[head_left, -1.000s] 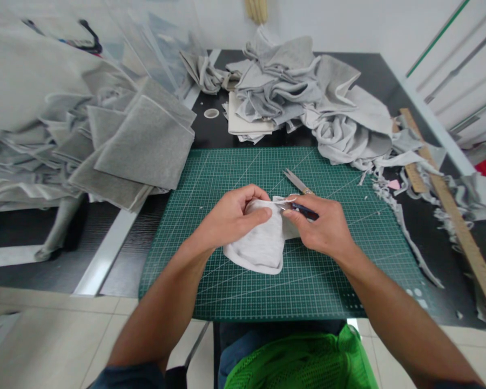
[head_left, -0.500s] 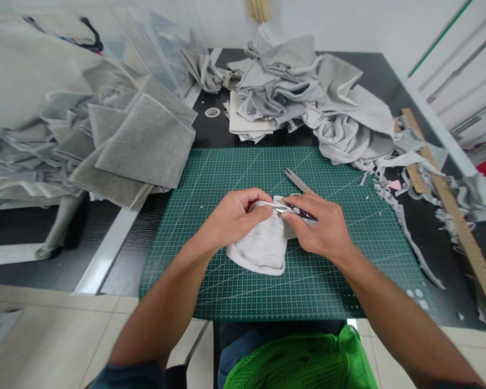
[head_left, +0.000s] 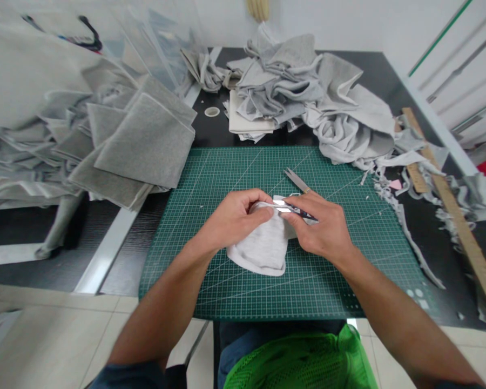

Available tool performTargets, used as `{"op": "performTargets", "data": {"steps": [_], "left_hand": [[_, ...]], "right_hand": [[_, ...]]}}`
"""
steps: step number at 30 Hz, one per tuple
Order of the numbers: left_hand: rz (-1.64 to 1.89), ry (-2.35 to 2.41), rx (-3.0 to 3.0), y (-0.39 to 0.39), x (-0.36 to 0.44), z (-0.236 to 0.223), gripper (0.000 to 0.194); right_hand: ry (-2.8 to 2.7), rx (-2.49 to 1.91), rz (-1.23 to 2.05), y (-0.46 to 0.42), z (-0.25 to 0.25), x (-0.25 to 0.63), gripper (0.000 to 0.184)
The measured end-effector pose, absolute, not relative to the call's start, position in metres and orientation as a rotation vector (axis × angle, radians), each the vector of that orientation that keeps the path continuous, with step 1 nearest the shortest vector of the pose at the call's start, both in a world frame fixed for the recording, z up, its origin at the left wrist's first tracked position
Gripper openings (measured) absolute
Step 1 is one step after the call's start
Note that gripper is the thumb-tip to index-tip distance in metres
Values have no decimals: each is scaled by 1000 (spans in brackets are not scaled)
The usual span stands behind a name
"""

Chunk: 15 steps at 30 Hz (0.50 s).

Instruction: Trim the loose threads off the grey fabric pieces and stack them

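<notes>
Left hand: we see the left hand (head_left: 238,219) pinching the light grey fabric piece (head_left: 261,247) near its upper edge, thumb on top.
Right hand: the right hand (head_left: 323,221) grips the small dark-handled cutter (head_left: 306,214) between thumb and fingers; its bright blades point toward the left hand. We can't tell its exact type.
Fabric piece: in front of the person, over the middle of the green cutting mat (head_left: 243,294); curved lower edge with a rim toward the body, top edge at the fingertips. We can't tell how much of it touches the mat.
Blades: right at the fabric's top edge, between the two hands; we can't make out whether they bite into the cloth.
Scissors: the larger scissors (head_left: 296,180) lie just beyond the right hand, blades pointing away and left, handles mostly covered.
Far side: we have a big heap of grey cloth (head_left: 283,81) on the black table (head_left: 210,132), beside a cream stack (head_left: 247,118) and a white ring (head_left: 211,112).
Left side: flat grey cloth pieces (head_left: 146,146) overlap the mat's corner.
Right side: we note a wooden ruler (head_left: 459,221) among thin fabric scraps (head_left: 400,219).
Lap: green mesh (head_left: 303,362).
</notes>
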<state>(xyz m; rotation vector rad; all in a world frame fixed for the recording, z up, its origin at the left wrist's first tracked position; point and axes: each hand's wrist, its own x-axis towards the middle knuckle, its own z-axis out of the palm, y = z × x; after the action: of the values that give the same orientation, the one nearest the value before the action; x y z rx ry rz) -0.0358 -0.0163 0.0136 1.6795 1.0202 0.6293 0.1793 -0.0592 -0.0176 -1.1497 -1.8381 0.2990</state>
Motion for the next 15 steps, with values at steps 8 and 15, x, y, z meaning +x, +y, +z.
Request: {"op": "performTargets", "data": {"steps": [8, 15], "left_hand": [[662, 1092, 1743, -19, -31, 14, 16], [675, 1133, 1775, -20, -29, 14, 14]], "right_hand": [[-1863, -1116, 243, -58, -21, 178, 19], [-1875, -1102, 224, -58, -22, 179, 16]]}}
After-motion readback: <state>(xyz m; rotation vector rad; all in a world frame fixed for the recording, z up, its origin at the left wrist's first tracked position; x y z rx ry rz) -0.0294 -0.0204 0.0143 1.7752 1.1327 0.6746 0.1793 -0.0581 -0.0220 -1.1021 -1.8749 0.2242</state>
